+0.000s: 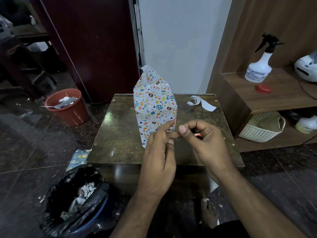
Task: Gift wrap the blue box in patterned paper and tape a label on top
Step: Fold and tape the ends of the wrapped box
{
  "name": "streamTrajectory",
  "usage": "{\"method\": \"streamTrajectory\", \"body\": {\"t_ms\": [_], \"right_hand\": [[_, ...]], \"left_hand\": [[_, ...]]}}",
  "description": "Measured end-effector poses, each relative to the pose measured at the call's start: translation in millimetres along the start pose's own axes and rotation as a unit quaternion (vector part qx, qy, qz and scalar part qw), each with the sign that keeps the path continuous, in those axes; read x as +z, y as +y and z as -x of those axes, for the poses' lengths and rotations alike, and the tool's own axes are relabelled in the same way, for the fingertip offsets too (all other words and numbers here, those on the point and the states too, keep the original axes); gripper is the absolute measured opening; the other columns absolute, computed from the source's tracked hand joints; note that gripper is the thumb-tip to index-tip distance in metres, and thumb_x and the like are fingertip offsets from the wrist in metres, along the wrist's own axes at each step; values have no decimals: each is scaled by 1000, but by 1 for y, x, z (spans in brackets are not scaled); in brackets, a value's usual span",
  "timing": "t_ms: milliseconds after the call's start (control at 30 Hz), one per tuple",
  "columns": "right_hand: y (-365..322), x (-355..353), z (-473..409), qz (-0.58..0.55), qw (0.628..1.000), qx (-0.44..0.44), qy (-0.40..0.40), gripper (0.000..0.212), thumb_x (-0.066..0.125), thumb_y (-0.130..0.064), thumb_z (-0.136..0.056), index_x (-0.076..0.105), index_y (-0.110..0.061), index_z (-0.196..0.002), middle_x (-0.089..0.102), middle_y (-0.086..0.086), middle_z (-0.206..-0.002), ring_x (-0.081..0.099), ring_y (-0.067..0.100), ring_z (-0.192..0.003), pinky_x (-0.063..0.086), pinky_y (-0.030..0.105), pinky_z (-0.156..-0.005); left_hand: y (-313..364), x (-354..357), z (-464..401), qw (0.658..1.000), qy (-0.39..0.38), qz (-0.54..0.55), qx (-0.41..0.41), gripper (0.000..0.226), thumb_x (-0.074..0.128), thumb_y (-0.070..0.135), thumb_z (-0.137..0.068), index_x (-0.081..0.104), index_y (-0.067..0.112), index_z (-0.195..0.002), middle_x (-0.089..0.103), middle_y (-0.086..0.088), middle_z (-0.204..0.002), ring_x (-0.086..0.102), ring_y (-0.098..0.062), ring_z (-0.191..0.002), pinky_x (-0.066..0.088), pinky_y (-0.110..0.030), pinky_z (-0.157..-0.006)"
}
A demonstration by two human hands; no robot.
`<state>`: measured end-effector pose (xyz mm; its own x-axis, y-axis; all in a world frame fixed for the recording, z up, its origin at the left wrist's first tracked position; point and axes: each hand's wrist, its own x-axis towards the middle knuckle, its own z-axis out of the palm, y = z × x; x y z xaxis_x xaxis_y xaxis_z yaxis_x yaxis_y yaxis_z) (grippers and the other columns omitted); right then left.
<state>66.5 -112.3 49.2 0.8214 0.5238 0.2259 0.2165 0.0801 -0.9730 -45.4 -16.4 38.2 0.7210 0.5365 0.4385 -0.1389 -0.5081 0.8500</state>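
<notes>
Both hands meet just in front of the wrapped box (155, 107), low over the near half of the small dark table (120, 131). The left hand (158, 157) has its fingers bent, the fingertips drawn up against those of the right hand (204, 141), whose thumb and forefinger are curled together as if pinching something small; a sliver of red and white shows between its fingers (too small to name), so whether either hand truly holds anything cannot be told.

Just beyond the meeting fingertips stands the box, upright on the table and fully covered in pale paper printed with coloured eggs, hearts and leaves. Its top end is not closed flat: the paper rises to a loose point above the box. The left fingers overlap the box's lower near corner in the picture; contact there is unclear.

Farther back and to the right of the hands, near the table's far right corner, lies a curled paper strip (200, 103). Left of the hands, a patterned paper scrap (78, 158) hangs off the table's near left corner. Below it on the floor sits a bin lined with a black bag (75, 201), holding crumpled paper. Farther left stands an orange bucket (67, 107) with scraps inside.

Right of the hands, a wooden shelf (274, 93) carries a white spray bottle (260, 66) and a red lid (263, 88); a cream basket (262, 127) sits on the level beneath.
</notes>
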Motion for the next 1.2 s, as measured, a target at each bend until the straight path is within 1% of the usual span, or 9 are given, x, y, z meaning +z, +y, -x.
{"method": "streamTrajectory", "body": {"t_ms": [100,233,333,467,633,833,900,1033,1200], "right_hand": [[0,4,1,11,999,-35,24,11,78,-28,-91,73,-22,-84,73,-1,-84,64,10,-79,50,32,-78],[-7,4,3,-35,996,-55,62,7,71,-21,-94,72,-16,-88,69,-12,-80,60,0,-74,46,17,-73],[-11,7,1,-52,993,-79,73,16,65,-26,-99,70,-19,-113,75,-5,-108,66,10,-100,50,28,-91],[-15,21,-9,-27,992,-123,26,61,58,-23,-101,33,-22,-157,60,6,-143,54,16,-138,43,31,-112],[-7,42,-19,-13,992,-127,-1,80,59,-23,-102,9,-24,-164,47,-1,-159,44,23,-147,32,59,-121],[-8,50,-24,-39,995,-90,23,80,60,-24,-99,12,-18,-164,47,-10,-157,44,1,-144,44,21,-110],[-12,54,-19,-43,994,-93,36,82,63,-23,-97,15,-21,-163,49,-13,-155,45,4,-144,46,20,-105],[-18,52,-2,-38,993,-94,58,84,66,-29,-94,17,-30,-162,52,-20,-152,52,10,-140,48,25,-105],[-22,38,24,-18,995,-93,43,86,70,-25,-92,19,-28,-162,55,-17,-150,47,1,-142,47,25,-109]], "left_hand": [[-1,-3,-1,1000,4,3,-12,43,45,11,-102,51,22,-143,71,13,-116,64,-16,-120,49,-41,-106],[6,-5,-4,998,61,26,8,40,46,1,-98,60,18,-131,76,8,-101,72,-13,-104,55,-29,-95],[14,-11,-8,988,142,25,58,38,48,-6,-96,66,16,-122,73,3,-102,71,-18,-100,55,-31,-91],[4,-19,-14,968,229,-62,83,30,56,1,-97,60,3,-127,60,-5,-126,56,-27,-121,48,-52,-98],[-19,-17,-23,983,180,-35,-2,60,59,31,-101,39,18,-156,40,-2,-160,31,-18,-153,32,-52,-122],[-32,-20,-37,979,131,145,-53,60,56,36,-103,37,28,-159,44,12,-161,39,-13,-150,32,-54,-123],[-29,-23,-34,984,126,109,-55,59,53,41,-103,37,32,-159,45,19,-158,41,-11,-148,33,-49,-123],[-16,-29,-26,990,127,39,-37,49,48,36,-105,48,29,-153,55,11,-141,44,13,-129,31,-7,-107],[-7,-32,-24,992,119,40,4,33,53,60,-97,61,47,-127,49,-5,-124,52,4,-113,42,-8,-93]]}}
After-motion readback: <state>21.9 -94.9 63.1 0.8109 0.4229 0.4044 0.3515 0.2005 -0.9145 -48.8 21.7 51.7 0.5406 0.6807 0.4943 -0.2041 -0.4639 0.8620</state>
